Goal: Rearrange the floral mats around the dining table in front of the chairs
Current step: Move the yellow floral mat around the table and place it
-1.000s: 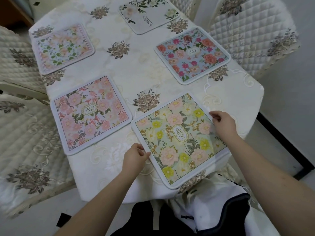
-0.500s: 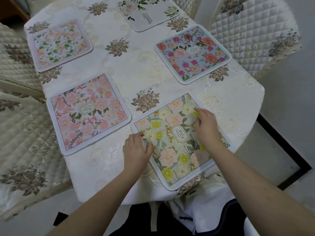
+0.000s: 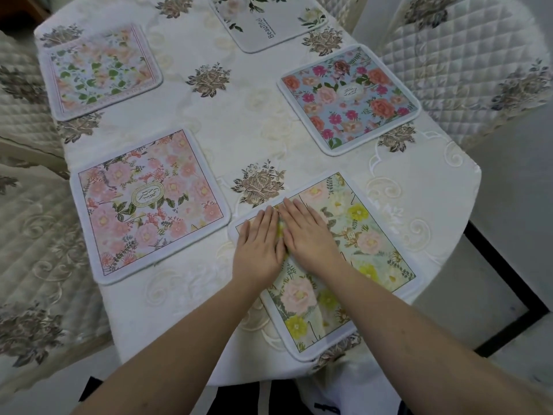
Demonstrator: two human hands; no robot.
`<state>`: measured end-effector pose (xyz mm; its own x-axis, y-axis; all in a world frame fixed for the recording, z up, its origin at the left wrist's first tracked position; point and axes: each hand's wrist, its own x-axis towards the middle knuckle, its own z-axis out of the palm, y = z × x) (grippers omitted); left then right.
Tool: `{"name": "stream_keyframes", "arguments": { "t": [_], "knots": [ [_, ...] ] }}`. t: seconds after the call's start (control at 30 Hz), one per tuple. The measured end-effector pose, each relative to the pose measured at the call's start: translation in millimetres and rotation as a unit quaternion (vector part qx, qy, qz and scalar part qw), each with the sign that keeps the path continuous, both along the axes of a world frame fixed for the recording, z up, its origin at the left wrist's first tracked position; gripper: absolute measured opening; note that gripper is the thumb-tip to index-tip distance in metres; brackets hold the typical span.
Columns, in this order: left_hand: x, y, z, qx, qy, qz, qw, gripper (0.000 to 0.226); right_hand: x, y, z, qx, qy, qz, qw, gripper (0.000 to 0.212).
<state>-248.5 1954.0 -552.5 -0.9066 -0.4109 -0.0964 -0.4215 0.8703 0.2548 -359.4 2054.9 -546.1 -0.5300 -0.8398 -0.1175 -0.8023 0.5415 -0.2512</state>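
Head view: both flat hands, left hand [image 3: 259, 244] and right hand [image 3: 305, 235], on yellow mat [image 3: 368, 253].

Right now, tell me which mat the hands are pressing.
The yellow-flowered mat nearest the person: both hands, left and right, lie flat on its upper left part. The other four mats are untouched.

Read "Beautiful" on the grey mat [image 3: 266, 23] at the far end; oval labels on the pink mat [image 3: 148, 205] and blue mat [image 3: 350, 98] stayed illegible.
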Motion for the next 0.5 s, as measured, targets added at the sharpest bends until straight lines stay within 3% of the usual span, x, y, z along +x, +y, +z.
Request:
{"name": "stream_keyframes", "arguments": {
  "t": [0.2,0.5],
  "knots": [
    [5,-11,-3,0.006,0.006,-0.009,1.0,0.063,-16,4,-7,0.018,0.017,0.001,1.0,0.058],
    [16,-49,0,-0.033,-0.04,-0.012,0.999,0.07,-87,41,-11,0.018,0.002,-0.108,0.994,0.063]
  ]
}}
